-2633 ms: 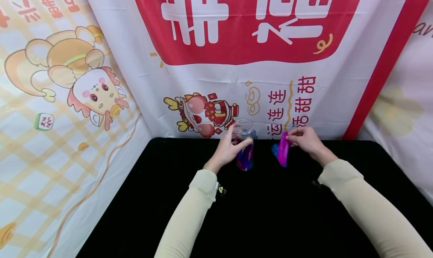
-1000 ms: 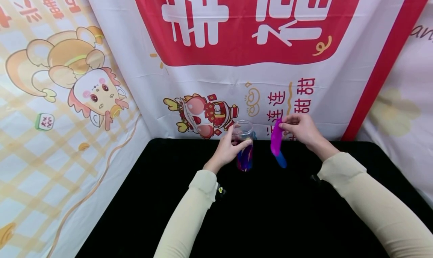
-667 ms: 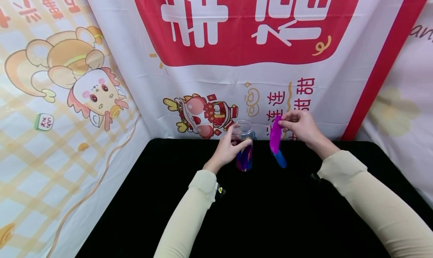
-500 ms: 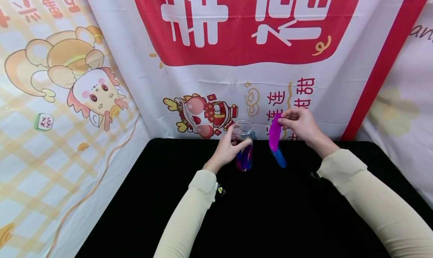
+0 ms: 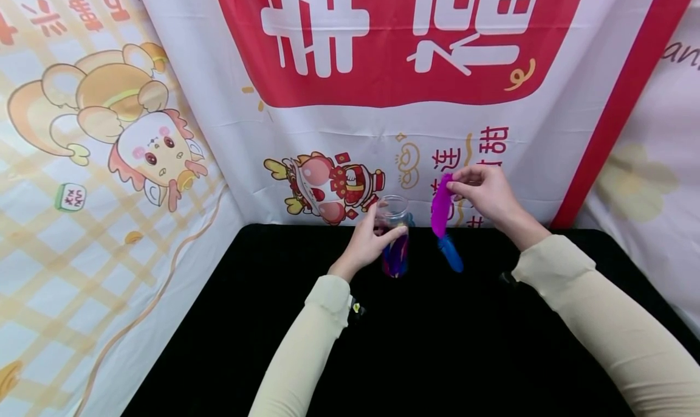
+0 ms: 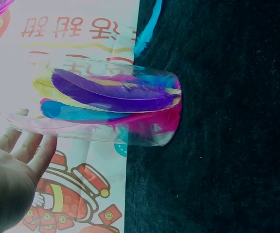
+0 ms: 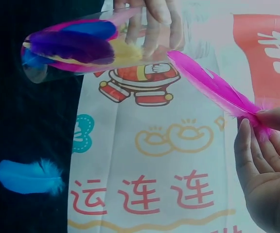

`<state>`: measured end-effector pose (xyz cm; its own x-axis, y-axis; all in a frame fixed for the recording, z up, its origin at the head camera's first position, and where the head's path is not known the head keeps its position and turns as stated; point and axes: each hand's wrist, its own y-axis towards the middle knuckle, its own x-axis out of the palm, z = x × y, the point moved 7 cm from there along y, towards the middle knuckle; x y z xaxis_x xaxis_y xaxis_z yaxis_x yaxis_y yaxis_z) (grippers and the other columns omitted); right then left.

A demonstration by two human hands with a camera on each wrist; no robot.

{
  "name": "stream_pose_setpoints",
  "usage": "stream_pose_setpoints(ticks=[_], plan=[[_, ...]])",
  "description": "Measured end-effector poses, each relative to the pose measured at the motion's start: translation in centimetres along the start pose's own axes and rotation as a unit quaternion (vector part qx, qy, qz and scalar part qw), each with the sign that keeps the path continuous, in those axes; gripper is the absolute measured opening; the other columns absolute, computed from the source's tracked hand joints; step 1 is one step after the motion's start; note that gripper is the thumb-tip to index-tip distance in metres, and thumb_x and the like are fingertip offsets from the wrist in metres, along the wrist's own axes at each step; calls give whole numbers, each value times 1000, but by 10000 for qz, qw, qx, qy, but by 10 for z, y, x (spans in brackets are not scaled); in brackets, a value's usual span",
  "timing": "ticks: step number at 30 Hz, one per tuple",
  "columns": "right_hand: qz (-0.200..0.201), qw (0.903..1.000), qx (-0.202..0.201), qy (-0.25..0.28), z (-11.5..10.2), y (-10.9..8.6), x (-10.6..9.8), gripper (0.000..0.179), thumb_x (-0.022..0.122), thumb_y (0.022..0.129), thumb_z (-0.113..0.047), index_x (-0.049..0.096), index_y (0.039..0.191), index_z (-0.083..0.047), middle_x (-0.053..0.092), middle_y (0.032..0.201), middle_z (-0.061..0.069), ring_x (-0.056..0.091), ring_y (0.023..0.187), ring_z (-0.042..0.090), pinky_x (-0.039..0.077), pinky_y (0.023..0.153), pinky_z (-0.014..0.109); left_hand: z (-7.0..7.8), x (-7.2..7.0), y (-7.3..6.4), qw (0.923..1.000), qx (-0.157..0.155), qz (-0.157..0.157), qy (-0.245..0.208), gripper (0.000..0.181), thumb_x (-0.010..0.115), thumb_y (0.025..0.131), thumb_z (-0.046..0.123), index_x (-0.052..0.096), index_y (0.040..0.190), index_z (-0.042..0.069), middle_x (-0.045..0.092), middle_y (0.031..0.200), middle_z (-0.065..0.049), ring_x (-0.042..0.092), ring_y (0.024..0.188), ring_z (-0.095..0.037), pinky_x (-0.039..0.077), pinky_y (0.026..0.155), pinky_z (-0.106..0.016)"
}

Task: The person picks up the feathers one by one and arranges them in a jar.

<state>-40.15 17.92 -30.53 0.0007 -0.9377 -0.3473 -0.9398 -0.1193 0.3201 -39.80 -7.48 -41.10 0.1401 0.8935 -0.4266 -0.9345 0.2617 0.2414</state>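
My left hand [image 5: 363,244] grips a clear jar [image 5: 395,213] from its left side, thumb in front. Several feathers stand inside it, among them a purple feather [image 6: 106,92], a yellow feather [image 6: 42,85], a blue one and pink ones. The jar's mouth is uncovered. To its right, my right hand [image 5: 487,192] pinches a magenta feather [image 5: 441,210] by the quill end, and the tip hangs downward, apart from the jar. A blue feather [image 7: 26,177] lies on the black table below it. In the right wrist view, the magenta feather [image 7: 213,87] shows between thumb and fingers.
The black table [image 5: 415,344] ends at a white and red printed cloth [image 5: 377,125] behind the jar. A checked yellow cloth [image 5: 109,253] hangs along the left side.
My right hand has lifted the magenta feather up and a little left, off the blue feather, which stays on the table. The left hand and jar have hardly moved.
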Motion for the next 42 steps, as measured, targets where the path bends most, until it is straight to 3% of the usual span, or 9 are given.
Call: stream_pose_setpoints(ticks=[8,16,20,27,35,42], plan=[[208,9994,-215,-144,-16,2,0,24,77,94,-19,71,104,3,74,84,-5,71,78,14,54,67,23,-1,0,0,9999,-54,-44,-83,74,74,94,45,36,155,27,54,142,-14,61,123,-25,50,105,-44],[249,9992,-243,-190,-28,3,3,25,78,94,-21,71,105,0,74,87,-7,67,79,9,51,68,22,0,0,0,9998,-106,-112,-118,78,74,95,44,33,157,22,54,143,-13,60,124,-26,50,105,-45],[261,9990,-289,-215,-34,4,4,26,78,94,-23,70,104,-1,73,88,-6,66,80,8,51,70,21,0,-1,0,9999,-87,-86,-91,76,74,94,44,34,156,25,54,142,-13,61,123,-25,50,104,-44],[382,9975,-586,33,-47,7,11,23,78,92,-17,70,103,2,74,91,-3,68,82,7,54,73,17,2,-1,0,9999,-90,-67,-56,75,74,94,46,34,155,28,56,137,-4,61,121,-20,52,103,-42],[481,9932,-951,470,-61,10,22,17,77,91,-5,70,100,7,76,94,10,72,79,10,57,73,18,2,0,0,10000,-24,-27,-61,76,74,95,43,34,156,24,58,135,-6,62,120,-21,53,101,-41],[435,9900,-1179,635,-66,12,29,16,76,92,-3,69,100,8,76,91,9,73,77,16,59,73,22,2,0,0,10000,-10,-28,-79,75,74,94,43,34,155,26,56,139,-6,62,121,-23,53,102,-43]])
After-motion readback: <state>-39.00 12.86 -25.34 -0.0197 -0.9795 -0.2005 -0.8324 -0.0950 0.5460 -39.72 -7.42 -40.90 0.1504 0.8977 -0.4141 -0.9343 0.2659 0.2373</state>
